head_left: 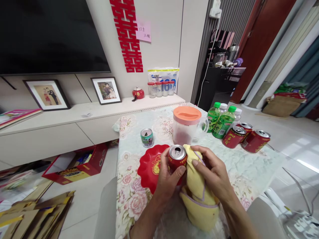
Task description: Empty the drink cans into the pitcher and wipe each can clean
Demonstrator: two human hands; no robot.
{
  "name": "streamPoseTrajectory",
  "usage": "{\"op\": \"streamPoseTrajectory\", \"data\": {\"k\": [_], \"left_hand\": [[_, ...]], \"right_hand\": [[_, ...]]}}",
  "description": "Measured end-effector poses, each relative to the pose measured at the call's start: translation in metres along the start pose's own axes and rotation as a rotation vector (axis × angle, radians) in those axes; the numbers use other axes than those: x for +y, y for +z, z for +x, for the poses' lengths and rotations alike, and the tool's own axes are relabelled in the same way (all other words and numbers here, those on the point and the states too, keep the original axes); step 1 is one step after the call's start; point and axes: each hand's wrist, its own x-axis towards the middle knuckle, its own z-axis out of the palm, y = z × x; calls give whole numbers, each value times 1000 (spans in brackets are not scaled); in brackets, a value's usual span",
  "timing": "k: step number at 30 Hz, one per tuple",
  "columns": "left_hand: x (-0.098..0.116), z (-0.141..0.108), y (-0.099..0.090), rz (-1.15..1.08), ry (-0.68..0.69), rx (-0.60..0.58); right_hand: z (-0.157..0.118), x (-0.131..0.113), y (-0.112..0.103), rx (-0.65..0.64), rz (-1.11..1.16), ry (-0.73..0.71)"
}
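Note:
My left hand (167, 176) is wrapped round a red drink can (177, 157), upright with its top opened. In my right hand (211, 169) a yellow cloth (196, 179) with a purple edge is bunched up, pressed against the can's right side; its lower part hangs down toward me. Both hands are over the near part of a table with a floral tablecloth (134, 196). Under and behind my left hand lies a red scalloped plate (147, 169) with a gold print, partly hidden by the hand and can.
Behind my hands stand a small green can (147, 137) and a clear pitcher (183, 132) with an orange lid. At the right are green-labelled bottles (223, 124) and several red cans (256, 141). A red box (77, 166) lies on the floor at left.

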Motion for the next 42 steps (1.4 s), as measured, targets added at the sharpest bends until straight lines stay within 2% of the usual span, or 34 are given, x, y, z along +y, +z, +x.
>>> {"op": "streamPoseTrajectory", "data": {"k": [4, 9, 15, 18, 22, 26, 30, 33, 36, 39, 42], "left_hand": [[1, 1, 1, -59, -52, -20], [-2, 1, -2, -93, -47, 17], [-5, 3, -4, -104, 2, 81], [-6, 3, -5, -101, 15, 115], [-7, 2, -6, -61, 10, 121], [-3, 0, -6, 16, -10, 91], [1, 1, -2, 8, -60, 0], [2, 1, 0, -12, -76, -16], [5, 0, 2, 12, -78, -1], [8, -3, 3, 42, -100, 14], [8, -5, 1, -4, -116, -24]], "right_hand": [[-2, -1, 0, -27, 65, -13], [3, -4, 3, -72, -143, -129], [10, 7, 6, -236, -314, -26], [11, 18, 6, -270, -379, 20], [12, 25, 5, -240, -417, 27], [12, 18, 3, -170, -414, 9], [8, 5, 0, -68, -299, -22], [3, -2, -1, -6, -180, -29], [0, -5, 0, -7, -152, -63], [1, -6, 0, -26, -182, -160], [4, -7, 0, -55, -265, -254]]}}
